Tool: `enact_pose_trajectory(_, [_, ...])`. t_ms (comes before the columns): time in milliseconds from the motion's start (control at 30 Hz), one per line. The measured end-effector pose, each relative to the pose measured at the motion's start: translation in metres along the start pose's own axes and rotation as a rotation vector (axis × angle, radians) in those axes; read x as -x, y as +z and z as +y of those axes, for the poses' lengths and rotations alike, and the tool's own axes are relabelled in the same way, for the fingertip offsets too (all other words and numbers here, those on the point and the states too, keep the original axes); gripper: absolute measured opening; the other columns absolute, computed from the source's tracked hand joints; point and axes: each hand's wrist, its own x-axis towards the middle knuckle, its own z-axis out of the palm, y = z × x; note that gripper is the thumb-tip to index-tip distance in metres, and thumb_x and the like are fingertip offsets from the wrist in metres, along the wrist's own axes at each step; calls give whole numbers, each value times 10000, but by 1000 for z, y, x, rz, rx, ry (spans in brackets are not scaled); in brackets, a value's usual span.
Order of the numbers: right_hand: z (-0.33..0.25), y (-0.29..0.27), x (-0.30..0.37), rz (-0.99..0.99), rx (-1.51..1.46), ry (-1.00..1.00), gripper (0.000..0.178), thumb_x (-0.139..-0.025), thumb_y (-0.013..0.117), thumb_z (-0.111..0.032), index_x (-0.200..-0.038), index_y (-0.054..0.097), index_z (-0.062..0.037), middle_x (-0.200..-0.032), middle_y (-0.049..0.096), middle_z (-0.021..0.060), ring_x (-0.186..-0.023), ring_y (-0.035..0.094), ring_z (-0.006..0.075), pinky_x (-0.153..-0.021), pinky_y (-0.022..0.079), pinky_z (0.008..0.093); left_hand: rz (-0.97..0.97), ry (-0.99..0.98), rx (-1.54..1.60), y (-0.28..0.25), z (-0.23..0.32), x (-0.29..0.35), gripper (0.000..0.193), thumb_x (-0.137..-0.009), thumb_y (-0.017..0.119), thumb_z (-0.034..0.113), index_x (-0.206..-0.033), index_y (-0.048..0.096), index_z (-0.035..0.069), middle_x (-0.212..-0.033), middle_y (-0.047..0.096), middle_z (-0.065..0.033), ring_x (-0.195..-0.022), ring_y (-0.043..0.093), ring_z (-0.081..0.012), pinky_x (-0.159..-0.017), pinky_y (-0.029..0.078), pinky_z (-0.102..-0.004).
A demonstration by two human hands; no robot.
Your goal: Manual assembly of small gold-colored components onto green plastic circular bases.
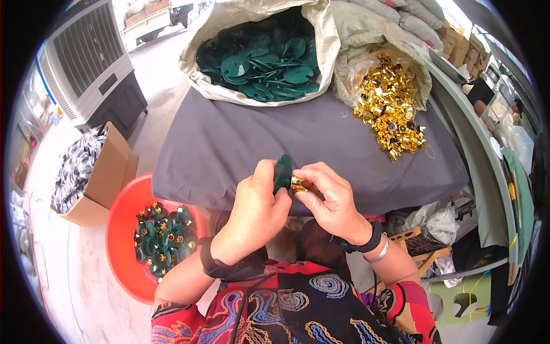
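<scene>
Over the near edge of the table, my left hand (259,200) pinches a dark green plastic disc (282,173) held on its edge. Between the fingers of my right hand (329,198) is a small gold crown-shaped piece (297,184), pressed against the disc's face. Where the two parts meet is partly hidden by my fingers. Many more green discs (269,63) fill a white woven sack at the back of the table. Loose gold pieces (392,109) spill from a second sack at the back right.
Dark grey cloth (229,132) covers the table. At lower left a red basin (123,229) holds green discs with gold pieces on them. Beside it stand a cardboard box (109,172) of silvery-grey parts and an air cooler (86,57). A green stool (458,301) is at lower right.
</scene>
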Motion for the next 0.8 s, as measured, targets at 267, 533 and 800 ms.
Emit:
enact_pose_trajectory(267, [1,-2,-10,-72,50,-4,264,-798,663,61,-1042,568,41,-938,597,148,-754,637,265,-645,514,321,-29,112,-31,2,0,5,310,-781,509,-69,-1087,461,-48,-697,599,-206,-621,605,-423,-531,461,-415])
enact_pose_trajectory(533, [5,18,-14,-124,-876,605,170,-912,601,-23,-1068,586,43,-886,657,67,-739,639,115,-661,561,268,-11,186,-290,-13,3,16,390,-763,537,-71,-1143,456,-42,-752,610,-224,-659,614,-426,-545,487,-456])
enact_pose_trajectory(800, [20,-30,-40,-386,-97,421,371,-830,706,-67,-1163,584,46,-1028,628,121,-861,652,131,-755,531,257,113,-524,33,-144,-22,28,349,-757,521,-21,-1103,566,-28,-791,634,-113,-675,648,-179,-528,522,-329])
